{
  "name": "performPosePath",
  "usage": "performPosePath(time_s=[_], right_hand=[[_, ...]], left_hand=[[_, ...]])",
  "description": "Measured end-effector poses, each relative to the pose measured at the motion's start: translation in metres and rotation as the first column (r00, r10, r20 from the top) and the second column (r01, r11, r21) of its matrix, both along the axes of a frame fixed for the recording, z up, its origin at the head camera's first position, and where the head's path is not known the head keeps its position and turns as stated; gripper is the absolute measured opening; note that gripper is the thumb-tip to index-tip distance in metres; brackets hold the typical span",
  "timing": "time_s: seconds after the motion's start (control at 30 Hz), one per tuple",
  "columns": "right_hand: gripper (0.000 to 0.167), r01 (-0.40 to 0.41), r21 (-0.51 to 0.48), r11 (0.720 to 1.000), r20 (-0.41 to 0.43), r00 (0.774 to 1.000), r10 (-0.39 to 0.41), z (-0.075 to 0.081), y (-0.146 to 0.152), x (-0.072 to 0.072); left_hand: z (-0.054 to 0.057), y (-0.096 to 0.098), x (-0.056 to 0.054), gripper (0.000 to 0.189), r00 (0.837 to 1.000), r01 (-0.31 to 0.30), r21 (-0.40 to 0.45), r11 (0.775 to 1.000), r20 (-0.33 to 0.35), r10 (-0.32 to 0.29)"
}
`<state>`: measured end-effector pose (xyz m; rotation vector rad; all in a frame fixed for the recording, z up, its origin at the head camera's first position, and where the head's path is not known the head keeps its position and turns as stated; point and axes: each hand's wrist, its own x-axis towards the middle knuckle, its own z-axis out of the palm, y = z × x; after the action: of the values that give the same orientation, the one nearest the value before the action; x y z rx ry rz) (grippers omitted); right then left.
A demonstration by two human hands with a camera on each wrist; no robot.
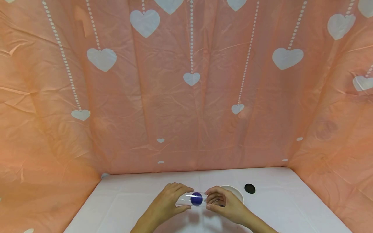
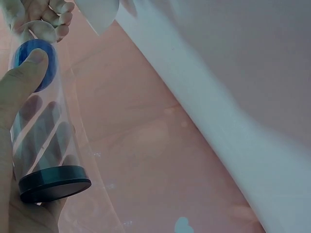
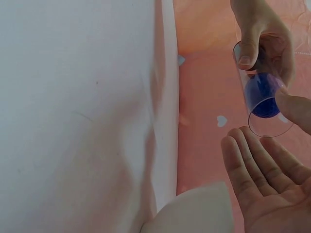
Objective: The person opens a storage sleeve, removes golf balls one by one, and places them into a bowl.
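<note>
A clear plastic tube [image 1: 184,199] lies roughly level above the white table. My left hand [image 1: 166,202] grips it, with the thumb along one side and the fingers round the other. A black cap [image 2: 54,184] closes one end, as the left wrist view shows. Inside, a blue ball [image 1: 196,199] sits towards the uncapped end. At that open rim is my right hand [image 1: 225,205], its fingers [image 3: 257,170] loosely extended below the opening and its thumb beside the rim. Whether the thumb touches the tube, I cannot tell. A bit of something blue shows by the right hand, mostly hidden.
Behind my right hand stands a white bowl [image 1: 237,193], partly covered by the hand. To its right a black round disc [image 1: 249,188] lies on the white table [image 1: 285,200]. A pink sheet [image 1: 175,123] with white hearts rises around the table's back and sides.
</note>
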<state>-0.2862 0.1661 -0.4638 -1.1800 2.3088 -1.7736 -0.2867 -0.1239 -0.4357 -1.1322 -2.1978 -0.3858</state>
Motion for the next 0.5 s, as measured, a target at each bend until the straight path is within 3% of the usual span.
performPosePath(time_s=[0.5], right_hand=[[0.040, -0.003, -0.007, 1.000, 0.006, 1.000, 0.003, 0.0009, 0.0006, 0.0005]], left_hand=[[-0.0001, 0.0004, -0.0010, 0.059, 0.999, 0.003, -0.009, 1.000, -0.039, -0.003]])
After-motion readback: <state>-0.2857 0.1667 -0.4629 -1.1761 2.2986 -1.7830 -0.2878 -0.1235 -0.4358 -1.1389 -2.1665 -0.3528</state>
